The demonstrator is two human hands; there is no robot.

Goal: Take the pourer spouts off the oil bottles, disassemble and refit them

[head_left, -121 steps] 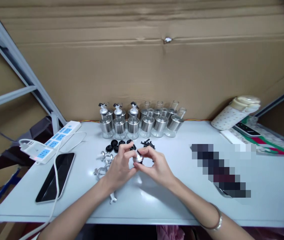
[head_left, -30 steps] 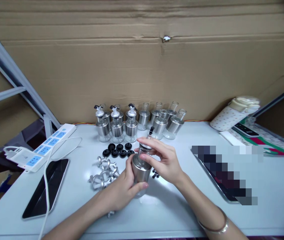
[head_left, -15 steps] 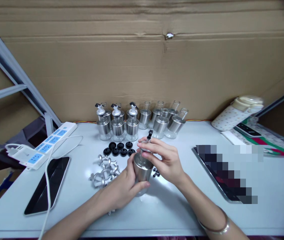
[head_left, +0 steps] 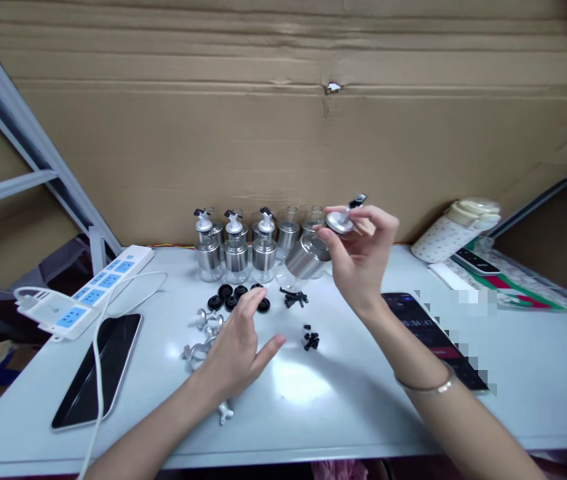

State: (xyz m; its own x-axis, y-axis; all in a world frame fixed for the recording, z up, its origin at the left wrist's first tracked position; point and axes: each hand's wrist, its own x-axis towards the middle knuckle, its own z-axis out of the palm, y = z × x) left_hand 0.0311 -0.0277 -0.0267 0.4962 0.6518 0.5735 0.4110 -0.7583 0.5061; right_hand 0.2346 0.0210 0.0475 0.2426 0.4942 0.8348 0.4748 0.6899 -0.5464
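Observation:
My right hand [head_left: 363, 263] grips a glass oil bottle [head_left: 305, 257] with a steel sleeve near its neck and pourer cap. The bottle leans, its base to the lower left and its black-tipped spout up at the right. My left hand [head_left: 238, 347] is open, thumb and fingers apart, with nothing in it. Beneath and beside it lie silver pourer spouts [head_left: 198, 353], partly hidden by the hand, and black ring-shaped stoppers [head_left: 214, 303]. Small black caps [head_left: 312, 339] and a little pile of black flip levers [head_left: 294, 297] lie between my hands.
Three bottles with pourers [head_left: 236, 257] stand at the back, with uncapped bottles [head_left: 288, 233] behind and beside them. A power strip [head_left: 98, 283] with a white cable and a tablet [head_left: 98, 373] lie left. A phone [head_left: 426, 333] and a dotted flask [head_left: 438, 238] are right.
My right hand has lifted the bottle away from me, up toward the back row, and tilted it. My left hand has let go of it and opened. The black levers now show.

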